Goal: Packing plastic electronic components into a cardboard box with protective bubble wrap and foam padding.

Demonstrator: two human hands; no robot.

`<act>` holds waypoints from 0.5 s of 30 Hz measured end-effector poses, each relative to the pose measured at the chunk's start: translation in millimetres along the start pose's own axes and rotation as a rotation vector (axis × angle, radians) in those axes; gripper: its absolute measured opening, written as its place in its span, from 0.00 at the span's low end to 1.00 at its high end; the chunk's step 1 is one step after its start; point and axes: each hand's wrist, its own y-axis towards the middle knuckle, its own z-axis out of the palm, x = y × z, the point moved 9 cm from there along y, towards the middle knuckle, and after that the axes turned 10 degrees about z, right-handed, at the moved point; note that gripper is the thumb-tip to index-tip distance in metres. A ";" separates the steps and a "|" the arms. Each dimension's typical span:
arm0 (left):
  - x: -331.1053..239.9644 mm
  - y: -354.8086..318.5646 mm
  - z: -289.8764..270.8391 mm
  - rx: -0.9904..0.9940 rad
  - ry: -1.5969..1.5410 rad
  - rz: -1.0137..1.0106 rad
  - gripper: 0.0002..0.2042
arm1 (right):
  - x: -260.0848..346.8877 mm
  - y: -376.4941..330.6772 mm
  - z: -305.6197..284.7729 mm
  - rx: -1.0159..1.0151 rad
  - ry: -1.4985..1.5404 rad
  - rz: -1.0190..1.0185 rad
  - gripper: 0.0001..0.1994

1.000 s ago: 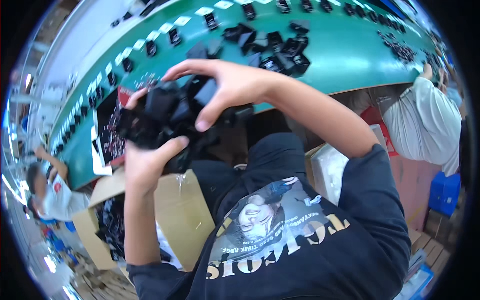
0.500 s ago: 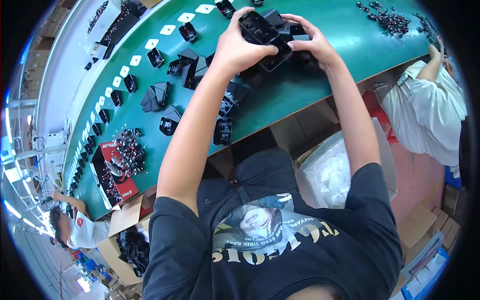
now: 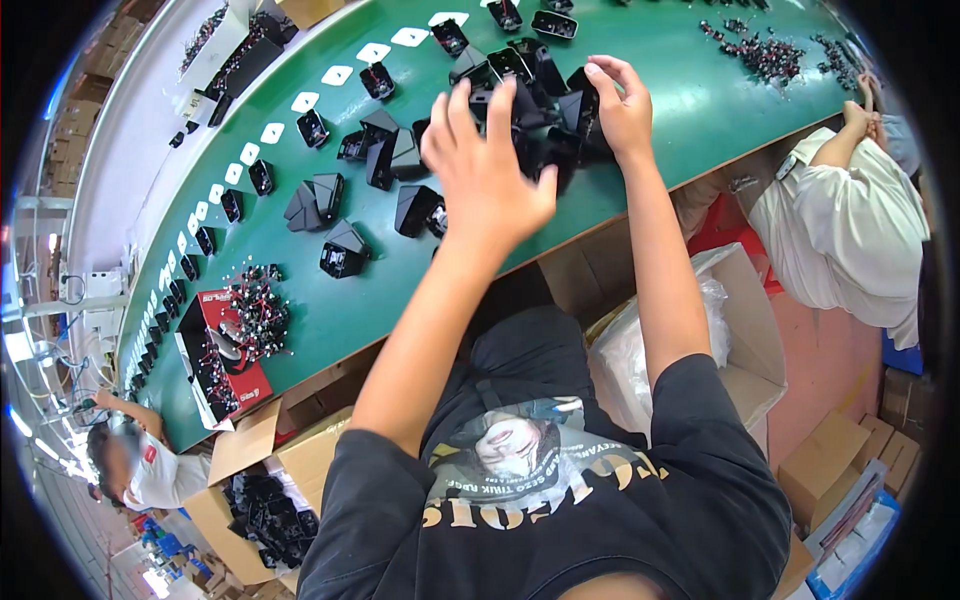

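Observation:
My left hand [image 3: 488, 175] hovers over the green table with its fingers spread and nothing in them. Below and beyond it lies a pile of black plastic housings [image 3: 540, 75], partly hidden by the hand. On the pile's right side, my right hand [image 3: 625, 110] has its fingers loosely raised and apart; its thumb is close to a dark housing [image 3: 585, 105], and I cannot tell if they touch. More angular black housings, such as one [image 3: 412, 210] left of my wrist and another [image 3: 345, 250] nearer the edge, lie about with their open sides showing parts inside.
Along the far edge of the green table [image 3: 380, 290] runs a curved row of white cards [image 3: 375, 54] and black housings [image 3: 377, 80]. Wired components [image 3: 260, 315] lie by a red box [image 3: 240, 370] at left. A co-worker [image 3: 840, 220] sits at right; cartons [image 3: 750, 370] stand below.
The black housings that both hands held have been let go onto the pile. My left hand has moved down and opened out; my right hand has turned and its fingers have come off.

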 end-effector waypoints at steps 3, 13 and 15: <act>-27.6 -59.2 -31.2 -0.045 0.154 0.118 0.36 | 18.3 25.5 -6.0 -0.062 -0.250 -0.092 0.14; 16.4 -152.3 -26.1 0.149 0.365 -0.050 0.29 | -0.2 111.1 48.9 0.427 -0.825 -0.342 0.10; 22.0 -143.1 -20.6 0.156 0.327 -0.092 0.29 | 4.0 103.6 36.5 0.475 -0.843 -0.275 0.09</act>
